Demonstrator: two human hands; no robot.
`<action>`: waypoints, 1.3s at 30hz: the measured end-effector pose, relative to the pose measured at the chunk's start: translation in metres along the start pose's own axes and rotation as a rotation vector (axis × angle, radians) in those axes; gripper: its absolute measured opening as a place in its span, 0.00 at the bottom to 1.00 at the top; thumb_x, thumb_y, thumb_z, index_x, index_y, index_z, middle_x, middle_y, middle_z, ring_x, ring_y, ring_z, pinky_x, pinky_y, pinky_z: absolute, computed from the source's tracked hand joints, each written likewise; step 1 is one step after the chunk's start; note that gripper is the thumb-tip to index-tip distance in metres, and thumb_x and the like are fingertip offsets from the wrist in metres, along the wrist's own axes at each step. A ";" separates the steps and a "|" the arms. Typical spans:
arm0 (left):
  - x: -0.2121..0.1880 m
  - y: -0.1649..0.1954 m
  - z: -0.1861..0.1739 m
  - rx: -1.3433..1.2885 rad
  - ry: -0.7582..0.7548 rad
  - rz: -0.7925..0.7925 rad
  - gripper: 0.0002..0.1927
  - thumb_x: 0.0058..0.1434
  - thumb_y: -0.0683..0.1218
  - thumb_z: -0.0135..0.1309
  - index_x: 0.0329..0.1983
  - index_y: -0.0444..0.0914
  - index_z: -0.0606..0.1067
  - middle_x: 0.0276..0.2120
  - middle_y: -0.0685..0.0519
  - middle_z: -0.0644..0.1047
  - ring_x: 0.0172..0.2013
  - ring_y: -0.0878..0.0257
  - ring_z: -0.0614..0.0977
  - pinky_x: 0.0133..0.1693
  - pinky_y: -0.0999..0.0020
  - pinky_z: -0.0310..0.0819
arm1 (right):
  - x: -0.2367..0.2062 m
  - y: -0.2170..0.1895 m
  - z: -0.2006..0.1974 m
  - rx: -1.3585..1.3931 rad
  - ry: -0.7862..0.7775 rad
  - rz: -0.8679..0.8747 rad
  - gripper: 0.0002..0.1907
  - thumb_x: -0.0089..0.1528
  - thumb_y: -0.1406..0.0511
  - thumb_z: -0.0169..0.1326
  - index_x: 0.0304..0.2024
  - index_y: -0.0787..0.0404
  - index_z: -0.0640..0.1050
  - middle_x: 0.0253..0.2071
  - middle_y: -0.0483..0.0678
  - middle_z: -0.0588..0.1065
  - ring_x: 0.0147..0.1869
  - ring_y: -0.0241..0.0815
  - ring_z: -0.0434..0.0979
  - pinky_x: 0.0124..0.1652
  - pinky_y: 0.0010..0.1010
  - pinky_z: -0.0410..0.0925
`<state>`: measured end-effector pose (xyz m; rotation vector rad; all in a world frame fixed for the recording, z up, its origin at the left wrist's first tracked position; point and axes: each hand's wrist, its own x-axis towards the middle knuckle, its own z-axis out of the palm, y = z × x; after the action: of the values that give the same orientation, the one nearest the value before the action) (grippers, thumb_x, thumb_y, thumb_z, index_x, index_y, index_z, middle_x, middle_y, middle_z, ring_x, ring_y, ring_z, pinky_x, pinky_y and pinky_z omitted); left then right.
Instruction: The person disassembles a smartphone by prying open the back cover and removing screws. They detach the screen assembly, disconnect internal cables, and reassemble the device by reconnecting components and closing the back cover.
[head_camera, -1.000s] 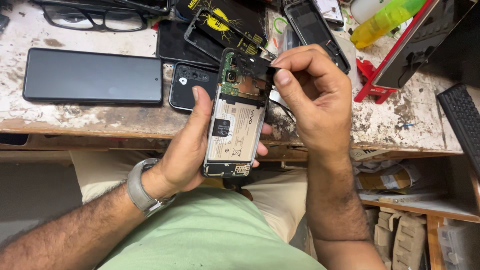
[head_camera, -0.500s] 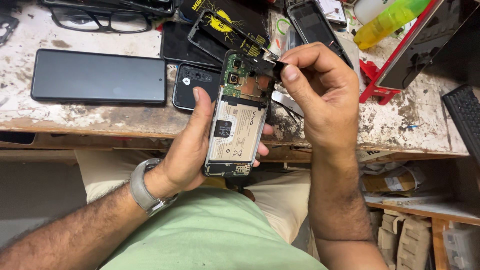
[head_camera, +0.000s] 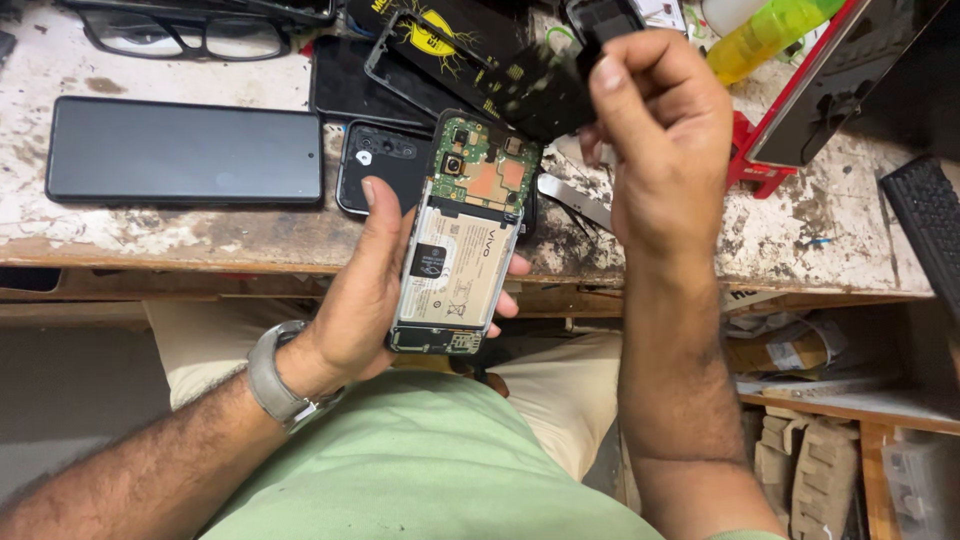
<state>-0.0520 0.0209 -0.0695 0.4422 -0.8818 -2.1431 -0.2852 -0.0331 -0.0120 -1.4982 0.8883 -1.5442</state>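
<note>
Broadly, I look down on a scarred, paint-flaked worktop (head_camera: 150, 235) that runs across the top of the view, with my lap in a green shirt below its edge. On it lies a black phone (head_camera: 185, 150) face down at the left, its long axis across the view; a pair of spectacles (head_camera: 180, 35) sits behind it and a small dark back cover (head_camera: 380, 165) just beside it. A black keyboard (head_camera: 930, 235) pokes in at the far right.

My left hand (head_camera: 355, 300) cradles an opened smartphone (head_camera: 455, 255) in front of the worktop edge, fingers wrapped around both long sides, battery and green circuit board facing up. Its long axis runs away from me, tilted slightly right, camera end farthest.

My right hand (head_camera: 655, 140) hovers just above and to the right of that camera end, fingers pinched on a black plastic shield plate (head_camera: 545, 95), lifted clear of the board. This hand is the nearer to the exposed board; metal tweezers (head_camera: 570, 200) lie beneath it.
</note>
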 end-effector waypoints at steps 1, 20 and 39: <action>-0.001 -0.001 -0.001 0.003 -0.007 0.005 0.51 0.62 0.76 0.22 0.71 0.36 0.64 0.51 0.38 0.79 0.43 0.54 0.85 0.43 0.57 0.85 | 0.002 0.003 -0.002 0.025 0.030 -0.006 0.06 0.75 0.69 0.58 0.44 0.66 0.76 0.34 0.45 0.76 0.28 0.31 0.72 0.28 0.22 0.65; -0.009 0.002 -0.013 0.168 -0.062 0.119 0.47 0.66 0.73 0.23 0.72 0.35 0.63 0.55 0.40 0.78 0.48 0.56 0.84 0.50 0.59 0.83 | -0.053 0.029 0.023 -1.087 -0.146 -0.308 0.09 0.61 0.74 0.61 0.45 0.66 0.80 0.46 0.52 0.79 0.55 0.46 0.79 0.57 0.34 0.71; -0.009 0.019 0.010 0.516 -0.035 0.195 0.44 0.70 0.70 0.26 0.77 0.36 0.58 0.55 0.47 0.77 0.45 0.64 0.82 0.50 0.66 0.81 | -0.050 -0.036 0.047 -0.878 -0.138 -0.200 0.25 0.64 0.69 0.71 0.61 0.63 0.74 0.48 0.45 0.72 0.48 0.33 0.75 0.50 0.23 0.73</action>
<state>-0.0413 0.0235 -0.0484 0.5468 -1.4424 -1.7384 -0.2414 0.0290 0.0006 -2.3270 1.4730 -1.1963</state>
